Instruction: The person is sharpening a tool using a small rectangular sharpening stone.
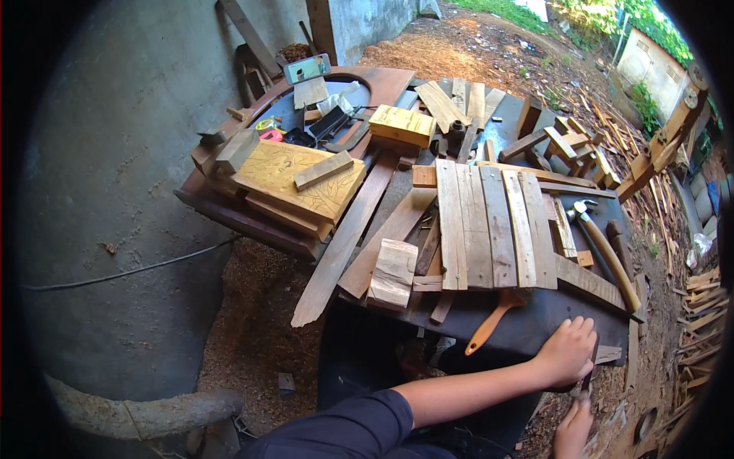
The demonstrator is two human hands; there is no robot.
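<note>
At the near right corner of the table, my left hand [566, 353] is closed, knuckles up, over something mostly hidden beneath it. A pale wood strip [608, 354] pokes out just right of its fingers. A dark, narrow tool [586, 381] runs from beside that hand down to my right hand [573, 430], whose fingers are closed on its lower end. Its kind does not show. Left of my hands lies a paintbrush [489, 325] with an orange handle overhanging the table edge. Beyond it, several planks [497, 229] lie side by side as a panel.
A claw hammer [608, 252] lies right of the panel. Wood offcuts, a yellowish block [302, 176] and a smaller yellow block [401, 125] crowd the dark table [535, 317]. A phone [306, 69] stands at the back left. A wall [122, 191] borders the left side.
</note>
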